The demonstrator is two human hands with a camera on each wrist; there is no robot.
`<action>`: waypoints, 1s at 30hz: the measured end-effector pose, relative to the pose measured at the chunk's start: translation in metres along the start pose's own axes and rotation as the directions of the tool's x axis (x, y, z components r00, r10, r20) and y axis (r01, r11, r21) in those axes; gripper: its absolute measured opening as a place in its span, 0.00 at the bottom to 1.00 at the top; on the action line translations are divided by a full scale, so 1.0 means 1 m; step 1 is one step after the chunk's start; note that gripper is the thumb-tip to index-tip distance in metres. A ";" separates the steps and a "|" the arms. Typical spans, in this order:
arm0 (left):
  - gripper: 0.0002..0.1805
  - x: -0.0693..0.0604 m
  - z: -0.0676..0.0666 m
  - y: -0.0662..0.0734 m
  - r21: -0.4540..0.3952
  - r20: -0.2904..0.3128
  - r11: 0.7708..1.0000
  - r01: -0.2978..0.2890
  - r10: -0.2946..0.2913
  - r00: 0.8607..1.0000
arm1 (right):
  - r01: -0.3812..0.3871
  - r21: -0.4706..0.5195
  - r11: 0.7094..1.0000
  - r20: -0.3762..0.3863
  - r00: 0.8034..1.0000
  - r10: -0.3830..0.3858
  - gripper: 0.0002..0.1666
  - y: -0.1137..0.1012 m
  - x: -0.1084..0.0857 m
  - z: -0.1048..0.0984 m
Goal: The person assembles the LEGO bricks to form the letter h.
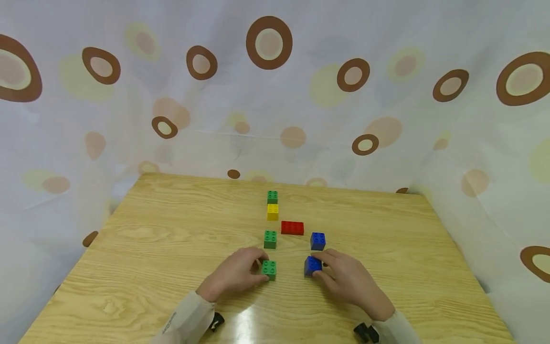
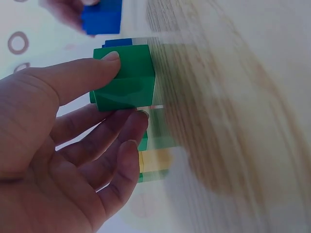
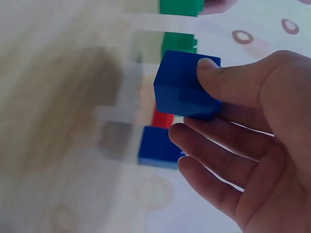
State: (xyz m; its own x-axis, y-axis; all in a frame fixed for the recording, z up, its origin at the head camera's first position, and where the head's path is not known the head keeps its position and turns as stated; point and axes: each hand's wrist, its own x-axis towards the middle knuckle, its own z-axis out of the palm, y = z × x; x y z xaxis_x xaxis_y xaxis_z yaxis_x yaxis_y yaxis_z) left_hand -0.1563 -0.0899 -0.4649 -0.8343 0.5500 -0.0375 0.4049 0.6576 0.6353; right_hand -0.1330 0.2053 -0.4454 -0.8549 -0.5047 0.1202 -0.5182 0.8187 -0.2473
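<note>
In the head view my left hand pinches a green building block between thumb and fingers, near the table's front. Opposite it, my right hand pinches a blue building block. The left wrist view shows the thumb on one side of that green block and fingertips at the other. Likewise, the right wrist view has the thumb pressed to the blue block. A second green block sits just beyond the left hand, and a second blue block just beyond the right one.
A longer red block lies between and behind the two pairs. Farther back, a yellow block stands in front of another green block. The wooden table meets a patterned cloth at the back and sides.
</note>
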 end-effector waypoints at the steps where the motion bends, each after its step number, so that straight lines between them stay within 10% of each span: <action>1: 0.19 0.000 0.000 0.000 -0.002 0.000 1.000 -0.002 0.002 1.000 | 0.008 0.001 1.000 -0.008 1.000 -0.008 0.24 -0.002 0.003 -0.001; 15: 0.19 0.008 0.001 -0.002 -0.191 0.026 0.975 0.114 -0.111 0.994 | 0.168 0.047 0.985 -0.068 0.984 -0.165 0.26 -0.040 0.046 -0.019; 30: 0.16 0.005 0.002 -0.003 -0.187 -0.003 0.980 0.071 -0.073 0.997 | 0.206 0.106 0.973 0.079 0.973 -0.215 0.24 -0.065 0.062 -0.007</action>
State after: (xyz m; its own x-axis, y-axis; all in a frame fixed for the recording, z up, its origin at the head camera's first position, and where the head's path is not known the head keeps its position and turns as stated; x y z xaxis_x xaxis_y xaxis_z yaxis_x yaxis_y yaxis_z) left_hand -0.1612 -0.0884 -0.4688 -0.8626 0.4993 -0.0818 0.2675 0.5874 0.7638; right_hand -0.1522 0.1232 -0.4152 -0.7189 -0.6887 0.0942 -0.6773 0.6635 -0.3178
